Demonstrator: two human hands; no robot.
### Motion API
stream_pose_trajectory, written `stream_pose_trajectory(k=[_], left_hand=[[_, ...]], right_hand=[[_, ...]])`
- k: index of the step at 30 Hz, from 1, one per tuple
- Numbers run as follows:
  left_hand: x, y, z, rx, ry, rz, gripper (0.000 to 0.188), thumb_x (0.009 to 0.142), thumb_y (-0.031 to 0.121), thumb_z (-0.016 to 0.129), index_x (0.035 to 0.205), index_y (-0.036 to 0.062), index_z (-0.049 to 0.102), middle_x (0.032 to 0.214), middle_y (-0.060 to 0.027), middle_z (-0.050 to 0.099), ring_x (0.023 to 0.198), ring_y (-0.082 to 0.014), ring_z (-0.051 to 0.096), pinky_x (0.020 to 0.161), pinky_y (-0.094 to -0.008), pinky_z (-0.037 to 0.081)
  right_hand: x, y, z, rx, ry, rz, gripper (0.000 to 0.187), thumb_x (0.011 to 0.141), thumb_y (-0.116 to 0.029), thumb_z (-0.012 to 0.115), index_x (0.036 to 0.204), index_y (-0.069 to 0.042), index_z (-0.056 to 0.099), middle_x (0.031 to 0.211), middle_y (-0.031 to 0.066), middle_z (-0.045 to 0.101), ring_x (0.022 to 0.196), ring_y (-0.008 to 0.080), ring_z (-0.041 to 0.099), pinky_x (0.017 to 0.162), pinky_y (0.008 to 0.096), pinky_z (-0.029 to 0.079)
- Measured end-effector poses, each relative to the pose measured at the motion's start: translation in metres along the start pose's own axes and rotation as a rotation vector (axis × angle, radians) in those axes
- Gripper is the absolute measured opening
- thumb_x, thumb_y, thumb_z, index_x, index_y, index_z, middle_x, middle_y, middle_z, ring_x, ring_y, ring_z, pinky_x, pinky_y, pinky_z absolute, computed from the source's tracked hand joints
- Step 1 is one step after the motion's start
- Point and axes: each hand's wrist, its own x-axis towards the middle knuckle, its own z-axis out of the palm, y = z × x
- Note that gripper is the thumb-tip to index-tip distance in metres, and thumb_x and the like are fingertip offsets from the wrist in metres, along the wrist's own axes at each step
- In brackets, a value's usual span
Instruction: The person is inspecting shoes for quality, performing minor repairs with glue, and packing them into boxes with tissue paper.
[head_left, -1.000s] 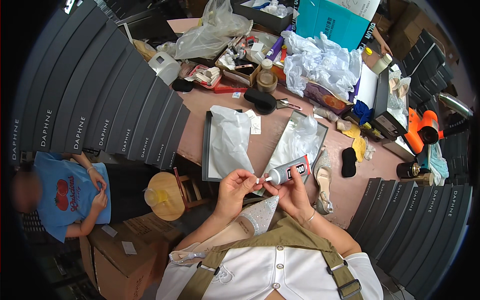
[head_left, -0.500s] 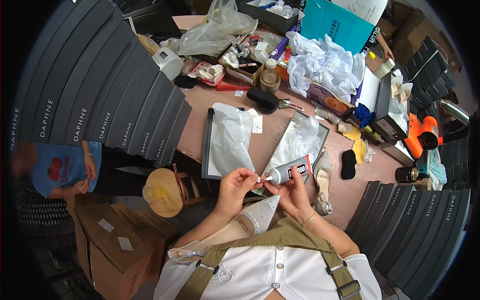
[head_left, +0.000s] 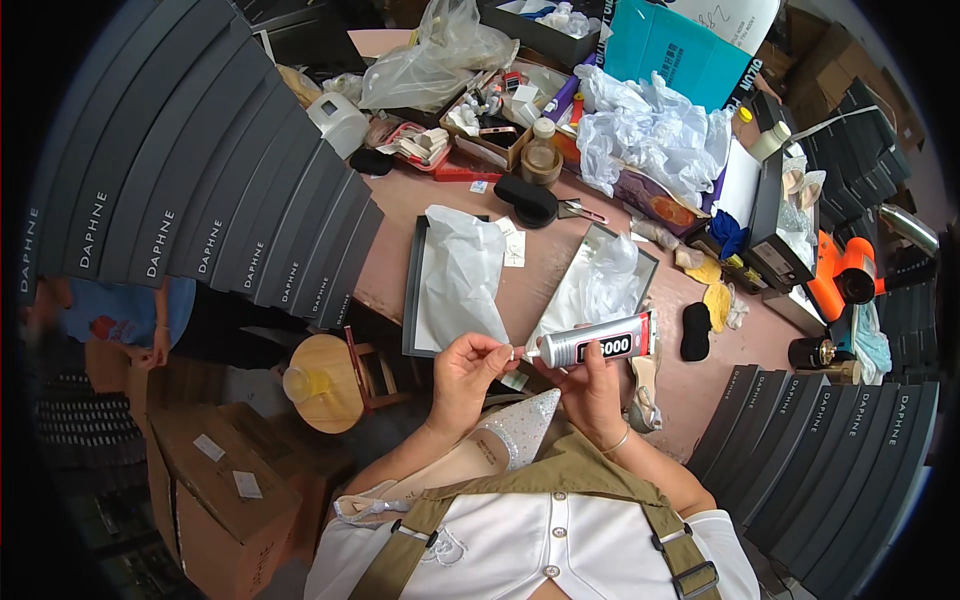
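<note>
My right hand (head_left: 592,398) is closed round a grey and black glue tube (head_left: 568,350), thumb on its side. The tube's white nozzle points left toward my left hand (head_left: 466,378). The fingertips of my left hand pinch a tiny pale piece, too small to name, right beside the nozzle tip. A pointed, glittery silver shoe (head_left: 528,428) lies on my lap beneath both hands, its toe toward the right. Another silver shoe (head_left: 643,395) rests on the table just right of my right hand, partly behind the tube.
Shoebox trays (head_left: 411,290) with white tissue (head_left: 462,265) lie ahead. Tall stacks of dark shoeboxes (head_left: 190,150) flank me. Farther back are a jar (head_left: 540,160), black brush-like pads (head_left: 696,330) and scissors (head_left: 582,210). A stool (head_left: 335,400) stands left, near another person (head_left: 130,315).
The tube has swung to a flatter angle, its far end moving right, with the nozzle still beside my left fingertips. The other person at left has shifted.
</note>
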Motion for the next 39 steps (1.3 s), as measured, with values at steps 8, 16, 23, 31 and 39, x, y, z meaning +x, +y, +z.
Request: stream_pose_trajectory(k=[8, 16, 23, 31, 39], left_hand=[[0.002, 0.000, 0.003, 0.058, 0.001, 0.042, 0.010, 0.088, 0.006, 0.059, 0.089, -0.0020, 0.054, 0.089, -0.0141, 0.065, 0.081, -0.0143, 0.063, 0.075, -0.0260, 0.052], [0.014, -0.011, 0.018, 0.019, -0.004, -0.052, 0.011, 0.088, 0.007, 0.059, 0.088, -0.0024, 0.054, 0.081, -0.0121, 0.064, 0.074, -0.0159, 0.064, 0.071, -0.0267, 0.054], [0.019, -0.013, 0.020, 0.090, -0.041, -0.036, 0.009, 0.086, 0.007, 0.061, 0.088, -0.0014, 0.059, 0.080, -0.0056, 0.063, 0.073, -0.0089, 0.059, 0.066, -0.0218, 0.049], [-0.030, -0.024, 0.011, 0.071, -0.002, -0.017, 0.028, 0.090, 0.024, 0.059, 0.102, -0.0014, 0.057, 0.087, -0.0068, 0.060, 0.078, -0.0101, 0.058, 0.068, -0.0231, 0.048], [-0.095, -0.029, -0.043, 0.298, -0.118, -0.276, 0.070, 0.091, 0.060, 0.032, 0.116, -0.0020, 0.055, 0.106, -0.0081, 0.059, 0.098, -0.0126, 0.052, 0.088, -0.0267, 0.040]], right_hand=[[-0.003, -0.002, 0.002, 0.006, 0.019, -0.049, 0.040, 0.087, -0.022, 0.061, 0.118, -0.007, 0.041, 0.105, 0.0083, 0.056, 0.097, 0.0228, 0.059, 0.085, 0.0461, 0.050], [0.006, -0.012, -0.012, -0.388, -0.060, -0.253, 0.037, 0.085, -0.014, 0.062, 0.116, -0.003, 0.044, 0.105, 0.0070, 0.057, 0.098, 0.0167, 0.057, 0.086, 0.0307, 0.047], [0.009, -0.018, -0.008, -0.331, 0.130, -0.075, 0.037, 0.086, -0.014, 0.056, 0.118, -0.003, 0.041, 0.106, 0.0103, 0.053, 0.094, 0.0202, 0.056, 0.082, 0.0355, 0.050], [0.030, -0.026, -0.028, -0.312, -0.138, 0.102, 0.043, 0.089, -0.034, 0.055, 0.122, -0.008, 0.042, 0.109, 0.0088, 0.054, 0.094, 0.0214, 0.057, 0.075, 0.0381, 0.050], [0.198, -0.176, -0.098, -0.569, 0.020, 0.152, 0.033, 0.082, -0.050, 0.060, 0.085, -0.017, 0.057, 0.069, -0.0015, 0.060, 0.060, 0.0117, 0.057, 0.047, 0.0232, 0.041]])
